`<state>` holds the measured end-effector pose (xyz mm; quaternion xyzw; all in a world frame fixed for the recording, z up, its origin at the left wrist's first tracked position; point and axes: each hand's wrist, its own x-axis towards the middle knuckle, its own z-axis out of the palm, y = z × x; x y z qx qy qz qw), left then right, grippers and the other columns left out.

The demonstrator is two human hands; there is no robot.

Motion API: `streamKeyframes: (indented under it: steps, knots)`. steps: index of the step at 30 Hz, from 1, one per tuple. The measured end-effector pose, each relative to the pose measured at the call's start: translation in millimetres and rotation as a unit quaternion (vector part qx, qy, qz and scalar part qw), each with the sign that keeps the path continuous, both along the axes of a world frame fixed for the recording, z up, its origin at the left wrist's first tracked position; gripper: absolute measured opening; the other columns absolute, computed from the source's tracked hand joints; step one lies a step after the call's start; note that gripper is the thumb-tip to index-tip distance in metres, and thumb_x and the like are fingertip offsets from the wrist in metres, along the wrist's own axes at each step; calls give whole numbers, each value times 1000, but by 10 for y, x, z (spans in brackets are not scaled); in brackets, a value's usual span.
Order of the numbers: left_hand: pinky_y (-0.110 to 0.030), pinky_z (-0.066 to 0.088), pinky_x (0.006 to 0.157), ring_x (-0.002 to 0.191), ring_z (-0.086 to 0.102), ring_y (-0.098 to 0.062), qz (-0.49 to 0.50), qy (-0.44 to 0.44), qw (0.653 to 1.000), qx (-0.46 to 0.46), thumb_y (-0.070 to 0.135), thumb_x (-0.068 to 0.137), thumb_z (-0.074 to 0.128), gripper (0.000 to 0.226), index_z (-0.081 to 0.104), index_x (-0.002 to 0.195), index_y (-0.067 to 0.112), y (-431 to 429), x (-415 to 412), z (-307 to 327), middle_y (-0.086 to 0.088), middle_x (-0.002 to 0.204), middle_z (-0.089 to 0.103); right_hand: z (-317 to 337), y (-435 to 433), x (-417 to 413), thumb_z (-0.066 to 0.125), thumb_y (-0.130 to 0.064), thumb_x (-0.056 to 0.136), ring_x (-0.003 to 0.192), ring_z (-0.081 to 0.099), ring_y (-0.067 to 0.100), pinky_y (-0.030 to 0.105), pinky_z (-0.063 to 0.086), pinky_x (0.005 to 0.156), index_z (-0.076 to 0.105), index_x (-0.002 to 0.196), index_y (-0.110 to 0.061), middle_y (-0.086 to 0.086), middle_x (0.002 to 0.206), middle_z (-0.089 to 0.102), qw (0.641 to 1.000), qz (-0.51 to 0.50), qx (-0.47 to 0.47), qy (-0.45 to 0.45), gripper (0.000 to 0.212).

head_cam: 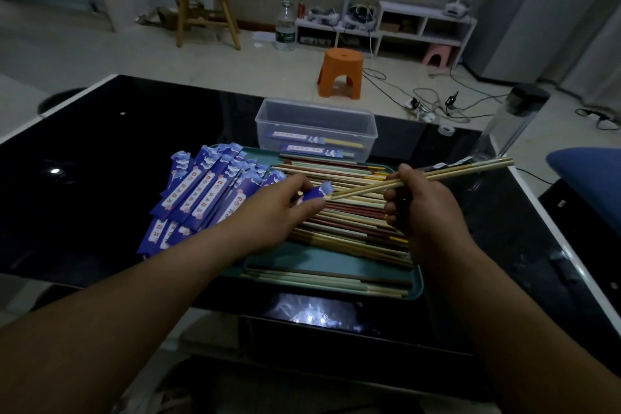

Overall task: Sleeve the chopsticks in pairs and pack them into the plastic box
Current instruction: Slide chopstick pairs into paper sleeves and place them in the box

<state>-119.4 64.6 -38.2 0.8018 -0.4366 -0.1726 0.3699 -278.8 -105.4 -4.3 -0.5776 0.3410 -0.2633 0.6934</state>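
Two chopsticks (pixel 426 175), tips leftward toward sleeve (pixel 314 194)

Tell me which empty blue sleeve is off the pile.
The sleeve pinched in the left hand, above the loose chopsticks; the others lie fanned in the pile to its left.

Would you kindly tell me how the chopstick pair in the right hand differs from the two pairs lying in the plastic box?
The held pair in the right hand is bare; the boxed pairs in the plastic box each wear a blue sleeve. The held pair slants above the tray; the boxed pairs lie flat, side by side. Both are sticks in twos.
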Motion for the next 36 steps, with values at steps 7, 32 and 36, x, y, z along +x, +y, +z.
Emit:
streamKeyframes:
  steps: [7, 32, 36]
  knots:
    - [-32, 38, 61, 66, 51, -4, -28, -80, 996, -24, 45, 96, 66, 19, 57, 103, 30, 19, 20, -76, 8, 76, 56, 79, 3, -33, 50, -31, 107, 60, 53, 13, 27, 44, 55, 65, 98, -11, 3, 71, 58, 999, -23, -27, -21, 26]
    - [-28, 33, 51, 56, 39, -17, -152, 507, 848, -3, 44, 104, 42, 39, 59, 98, 9, 80, -7, 218, -6, 69, 45, 163, 5, -63, 50, -31, 107, 65, 53, 14, 30, 42, 63, 64, 98, -11, 1, 72, 58, 995, 46, -40, -77, 26]
    - [-28, 33, 51, 54, 38, -18, -148, 507, 849, -6, 43, 106, 41, 41, 59, 96, 8, 90, -1, 238, -6, 68, 44, 141, 0, -64, 50, -30, 107, 65, 54, 16, 32, 42, 63, 65, 96, -12, 3, 73, 60, 995, 55, -52, -59, 27]
